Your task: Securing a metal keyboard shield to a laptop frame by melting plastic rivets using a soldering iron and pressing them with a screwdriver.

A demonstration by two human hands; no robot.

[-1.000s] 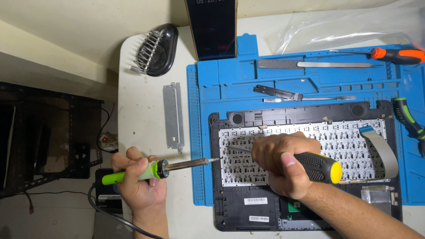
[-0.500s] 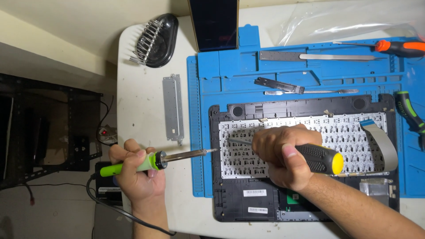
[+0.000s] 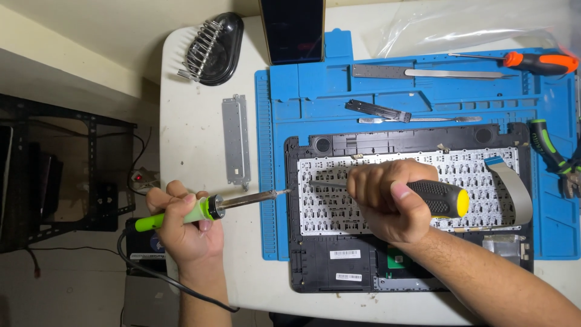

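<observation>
Green-handled soldering iron [image 3: 200, 209] is sitting in the left hand [image 3: 184, 224], fingers wrapped tight around the grip, hot tip [image 3: 281, 192] hovering just left of the keyboard [image 3: 472, 172]. Right hand [image 3: 387, 203] is clamping a black and yellow screwdriver [image 3: 439, 198], blade lying across the keyboard's left part. I'd say the iron is feeling light and stiff, so gripping the plastic handle well back from the metal is the way. The keyboard itself is looking thin and fragile, its ribbon cable [image 3: 514, 188] curling at its right end. It's all lying on a blue mat [image 3: 302, 91].
</observation>
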